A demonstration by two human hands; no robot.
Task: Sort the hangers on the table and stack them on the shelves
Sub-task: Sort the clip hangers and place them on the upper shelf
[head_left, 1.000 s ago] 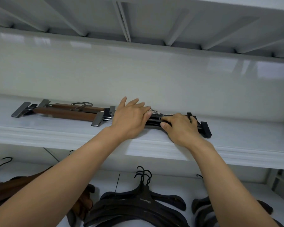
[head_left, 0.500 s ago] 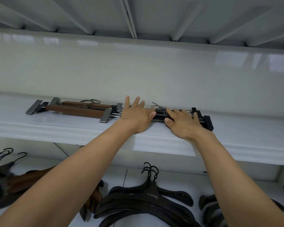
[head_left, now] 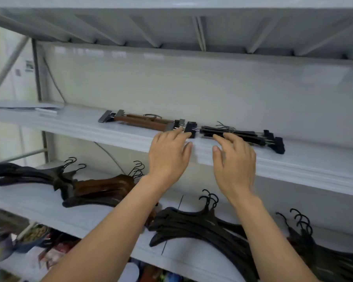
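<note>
We see the black clip hangers [head_left: 243, 134] stacked flat on the upper shelf [head_left: 293, 168], their hooks pointing to the back wall, just right of a pile of brown wooden clip hangers [head_left: 143, 121]. Our left hand [head_left: 168, 157] lies flat with straight fingers whose tips reach the black stack's left clip and cover part of it. Our right hand [head_left: 235, 159] is spread loose and grasps nothing; we cannot tell whether its fingertips touch the stack's front bar.

On the lower shelf, our forearms cut across the black coat hangers [head_left: 202, 226] and the brown coat hangers [head_left: 102, 188]. The things beneath are too blurred to name.

Half a second ago both hands lay over the stack's middle; now they have drawn back toward the shelf edge, baring most of it.
</note>
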